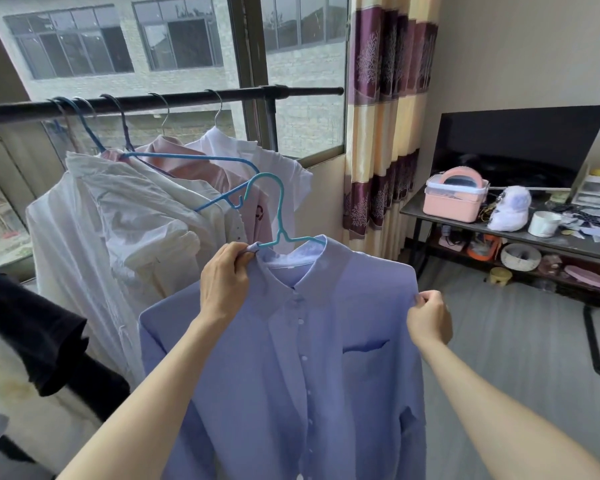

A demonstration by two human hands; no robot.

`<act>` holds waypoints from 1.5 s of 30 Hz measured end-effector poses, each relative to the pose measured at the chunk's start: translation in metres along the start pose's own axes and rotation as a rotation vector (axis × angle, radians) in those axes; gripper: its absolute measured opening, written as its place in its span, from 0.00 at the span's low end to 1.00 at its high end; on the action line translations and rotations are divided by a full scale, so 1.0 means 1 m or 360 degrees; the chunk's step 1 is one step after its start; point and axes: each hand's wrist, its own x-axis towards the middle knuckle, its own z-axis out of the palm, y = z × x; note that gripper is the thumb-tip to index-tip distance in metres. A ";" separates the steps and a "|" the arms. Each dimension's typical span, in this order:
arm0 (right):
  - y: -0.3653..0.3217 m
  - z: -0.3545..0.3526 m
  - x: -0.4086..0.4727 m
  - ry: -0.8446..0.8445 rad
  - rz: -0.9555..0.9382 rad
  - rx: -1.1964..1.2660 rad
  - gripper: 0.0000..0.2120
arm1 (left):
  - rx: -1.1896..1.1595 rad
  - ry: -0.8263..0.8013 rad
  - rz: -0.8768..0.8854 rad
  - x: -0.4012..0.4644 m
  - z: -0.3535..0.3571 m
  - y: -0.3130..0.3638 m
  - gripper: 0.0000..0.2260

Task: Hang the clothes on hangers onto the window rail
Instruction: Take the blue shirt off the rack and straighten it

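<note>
A light blue button-up shirt hangs on a teal hanger, held up in front of me below the rail. My left hand pinches the collar and hanger at the shirt's left shoulder. My right hand pinches the fabric at the shirt's right shoulder. The black window rail runs across the window above. On it hang a white garment, a pink shirt and a white shirt, plus an empty blue hanger.
A striped purple and cream curtain hangs right of the window. A dark table at right holds a TV, a pink box and clutter. Dark clothing lies at lower left.
</note>
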 end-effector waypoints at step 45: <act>-0.379 0.060 -0.267 -0.1462 -0.1756 0.0569 0.07 | 0.1667 -0.0696 -0.0469 0.020 -0.284 -0.065 0.16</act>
